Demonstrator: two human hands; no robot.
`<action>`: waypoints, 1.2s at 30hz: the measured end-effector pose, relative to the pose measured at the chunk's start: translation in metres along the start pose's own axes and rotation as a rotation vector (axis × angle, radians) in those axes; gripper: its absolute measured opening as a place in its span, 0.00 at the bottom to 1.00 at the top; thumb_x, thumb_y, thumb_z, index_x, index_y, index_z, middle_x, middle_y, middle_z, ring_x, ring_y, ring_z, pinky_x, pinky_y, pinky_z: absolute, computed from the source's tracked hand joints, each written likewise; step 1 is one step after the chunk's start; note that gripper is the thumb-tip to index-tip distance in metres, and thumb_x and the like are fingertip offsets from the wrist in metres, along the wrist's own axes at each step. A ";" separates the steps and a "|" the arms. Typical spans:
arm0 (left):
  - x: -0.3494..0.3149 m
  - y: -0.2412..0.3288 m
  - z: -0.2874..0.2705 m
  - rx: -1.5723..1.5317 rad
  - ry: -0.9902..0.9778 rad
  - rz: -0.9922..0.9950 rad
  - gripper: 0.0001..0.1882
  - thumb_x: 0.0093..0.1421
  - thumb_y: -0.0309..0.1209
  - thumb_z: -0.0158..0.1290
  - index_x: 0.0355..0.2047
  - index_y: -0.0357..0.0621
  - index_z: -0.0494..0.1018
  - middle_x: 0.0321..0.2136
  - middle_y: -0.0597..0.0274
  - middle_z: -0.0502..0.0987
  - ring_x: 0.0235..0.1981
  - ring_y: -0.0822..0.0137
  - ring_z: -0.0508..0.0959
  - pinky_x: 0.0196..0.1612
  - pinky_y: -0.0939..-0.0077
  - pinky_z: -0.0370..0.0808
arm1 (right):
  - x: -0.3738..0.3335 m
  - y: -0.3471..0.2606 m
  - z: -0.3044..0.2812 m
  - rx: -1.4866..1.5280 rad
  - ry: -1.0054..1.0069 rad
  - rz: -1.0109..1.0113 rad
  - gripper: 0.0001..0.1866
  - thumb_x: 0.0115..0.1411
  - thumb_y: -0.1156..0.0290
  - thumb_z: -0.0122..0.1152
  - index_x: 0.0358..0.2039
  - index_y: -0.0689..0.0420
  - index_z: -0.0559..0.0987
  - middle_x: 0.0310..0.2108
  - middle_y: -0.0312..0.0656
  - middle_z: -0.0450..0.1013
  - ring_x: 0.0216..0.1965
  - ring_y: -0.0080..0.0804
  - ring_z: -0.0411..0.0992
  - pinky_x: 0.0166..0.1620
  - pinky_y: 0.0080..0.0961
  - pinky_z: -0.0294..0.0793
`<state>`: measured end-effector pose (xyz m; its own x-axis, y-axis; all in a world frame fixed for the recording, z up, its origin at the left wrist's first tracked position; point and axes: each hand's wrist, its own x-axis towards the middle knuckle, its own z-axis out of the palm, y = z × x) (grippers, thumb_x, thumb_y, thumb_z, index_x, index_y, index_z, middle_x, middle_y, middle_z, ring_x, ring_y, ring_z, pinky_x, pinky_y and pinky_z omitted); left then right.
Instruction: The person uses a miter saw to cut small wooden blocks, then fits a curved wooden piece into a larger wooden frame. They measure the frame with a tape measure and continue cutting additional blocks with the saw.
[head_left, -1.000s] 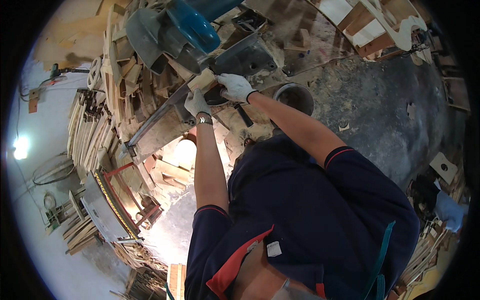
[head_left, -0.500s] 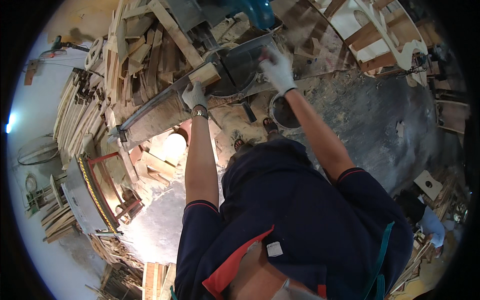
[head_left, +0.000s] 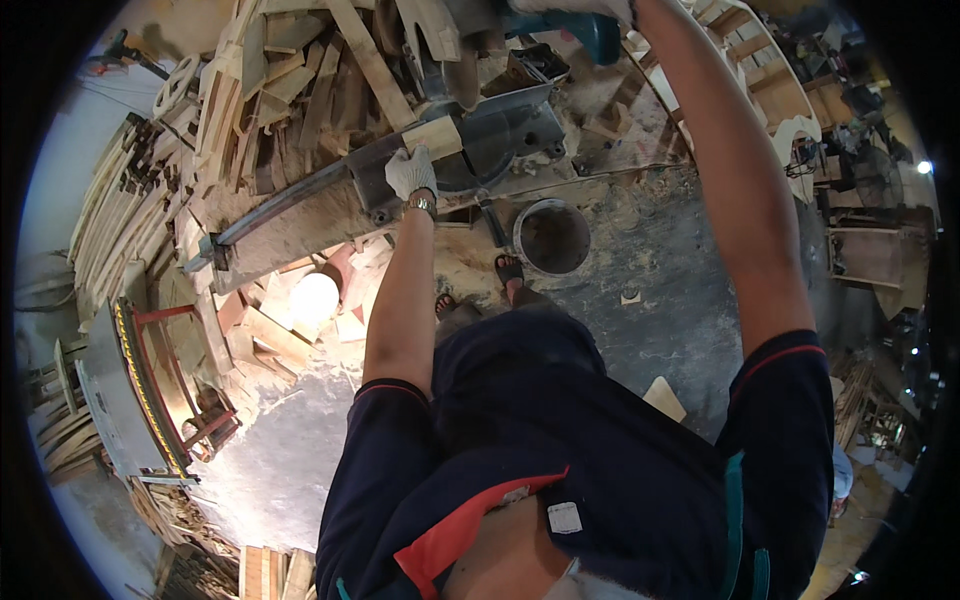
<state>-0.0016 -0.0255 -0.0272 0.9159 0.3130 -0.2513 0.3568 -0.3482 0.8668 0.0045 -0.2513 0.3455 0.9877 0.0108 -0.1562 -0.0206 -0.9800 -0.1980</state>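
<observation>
My left hand, in a pale knitted glove, grips a short light wood block. The block lies on the dark metal base of a miter saw, beside the round turntable. At the top edge my gloved right hand is closed over the handle area of the teal saw head; the frame cuts off part of the hand. The saw's grey guard stands over the base, just beyond the block. A dark lever handle sticks out from the front of the base.
Piled wood offcuts crowd the bench behind the saw. A round bucket stands on the floor in front. To the left are a glowing lamp among scraps and a red-framed machine. A curved wooden frame stands at far right.
My right hand has gone from above the right side of the saw base up to the teal saw head. My left hand still holds the wood block on the base. The view has shifted.
</observation>
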 end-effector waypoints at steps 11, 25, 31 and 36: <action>-0.014 0.017 -0.022 -0.067 -0.023 -0.018 0.20 0.58 0.42 0.64 0.40 0.35 0.84 0.34 0.41 0.85 0.38 0.44 0.86 0.41 0.57 0.79 | -0.108 -0.015 0.113 0.428 0.111 0.384 0.45 0.56 0.64 0.64 0.72 0.67 0.60 0.34 0.48 0.80 0.32 0.33 0.81 0.38 0.32 0.81; -0.018 0.015 -0.020 -0.073 -0.005 0.018 0.21 0.58 0.43 0.63 0.42 0.36 0.84 0.36 0.41 0.85 0.40 0.44 0.85 0.43 0.56 0.79 | -0.131 -0.005 0.188 0.523 0.187 0.379 0.38 0.52 0.64 0.67 0.61 0.67 0.68 0.46 0.59 0.78 0.48 0.57 0.78 0.53 0.47 0.76; -0.018 0.020 -0.022 -0.057 0.005 0.046 0.20 0.57 0.41 0.61 0.40 0.36 0.84 0.36 0.40 0.84 0.41 0.41 0.85 0.43 0.55 0.79 | -0.131 -0.004 0.195 0.485 0.197 0.368 0.33 0.52 0.66 0.66 0.58 0.63 0.70 0.41 0.54 0.78 0.43 0.51 0.79 0.49 0.47 0.76; -0.019 0.021 -0.021 -0.014 0.006 0.043 0.19 0.56 0.40 0.61 0.39 0.35 0.84 0.36 0.39 0.84 0.42 0.40 0.84 0.44 0.54 0.79 | -0.132 -0.004 0.202 0.521 0.199 0.414 0.32 0.53 0.66 0.66 0.58 0.62 0.70 0.40 0.53 0.78 0.41 0.51 0.79 0.47 0.47 0.76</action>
<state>-0.0152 -0.0204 0.0051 0.9294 0.3030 -0.2107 0.3140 -0.3492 0.8828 -0.1575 -0.2089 0.1718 0.8911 -0.4287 -0.1488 -0.4246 -0.6721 -0.6067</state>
